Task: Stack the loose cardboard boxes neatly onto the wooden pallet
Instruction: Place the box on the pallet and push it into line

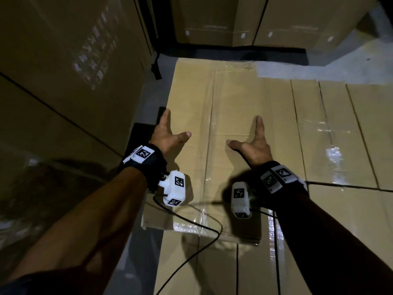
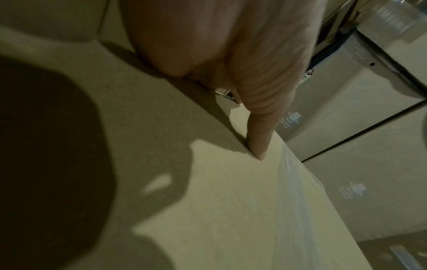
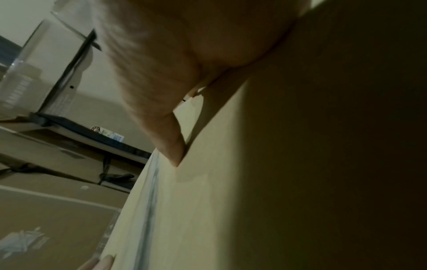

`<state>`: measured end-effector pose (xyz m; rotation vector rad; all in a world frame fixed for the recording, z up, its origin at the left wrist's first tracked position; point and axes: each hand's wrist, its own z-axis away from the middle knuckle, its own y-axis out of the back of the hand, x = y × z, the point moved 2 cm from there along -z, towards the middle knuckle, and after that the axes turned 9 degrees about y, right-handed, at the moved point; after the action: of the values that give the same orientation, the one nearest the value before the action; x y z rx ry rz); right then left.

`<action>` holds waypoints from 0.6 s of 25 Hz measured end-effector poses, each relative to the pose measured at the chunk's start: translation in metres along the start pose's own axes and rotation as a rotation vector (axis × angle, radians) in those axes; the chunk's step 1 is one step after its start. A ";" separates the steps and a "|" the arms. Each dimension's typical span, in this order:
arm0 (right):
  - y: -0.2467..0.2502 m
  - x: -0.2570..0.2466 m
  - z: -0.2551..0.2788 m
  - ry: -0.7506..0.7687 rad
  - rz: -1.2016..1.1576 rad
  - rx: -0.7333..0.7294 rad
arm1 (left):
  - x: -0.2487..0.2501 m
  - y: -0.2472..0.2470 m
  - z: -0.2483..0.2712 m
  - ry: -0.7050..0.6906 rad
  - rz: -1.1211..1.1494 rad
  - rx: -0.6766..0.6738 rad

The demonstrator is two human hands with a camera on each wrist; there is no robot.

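- Both forearms fill the lower frame; left hand (image 1: 164, 135) and right hand (image 1: 256, 145) press flat, fingers straight, on the centre box (image 1: 212, 99).
- Taller boxes (image 1: 63, 71) wall the left and top; flat boxes (image 1: 340, 124) lie right.

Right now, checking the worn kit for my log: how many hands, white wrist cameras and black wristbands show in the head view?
hands: 2, left hand and right hand
white wrist cameras: 2
black wristbands: 2
total: 6
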<state>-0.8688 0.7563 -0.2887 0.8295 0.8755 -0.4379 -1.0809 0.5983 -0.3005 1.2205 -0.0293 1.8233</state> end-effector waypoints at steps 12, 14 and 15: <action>0.007 -0.001 0.018 0.083 0.118 -0.027 | -0.002 0.010 0.051 -0.012 -0.582 0.002; 0.004 -0.001 0.041 0.120 0.416 -0.071 | -0.011 0.016 0.078 -0.051 -0.719 -0.018; 0.001 0.000 0.061 0.159 0.598 -0.106 | -0.018 0.018 0.094 -0.097 -0.805 -0.033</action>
<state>-0.8382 0.7090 -0.2664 0.9876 0.7433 0.1981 -1.0239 0.5318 -0.2578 1.0783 0.3311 1.0561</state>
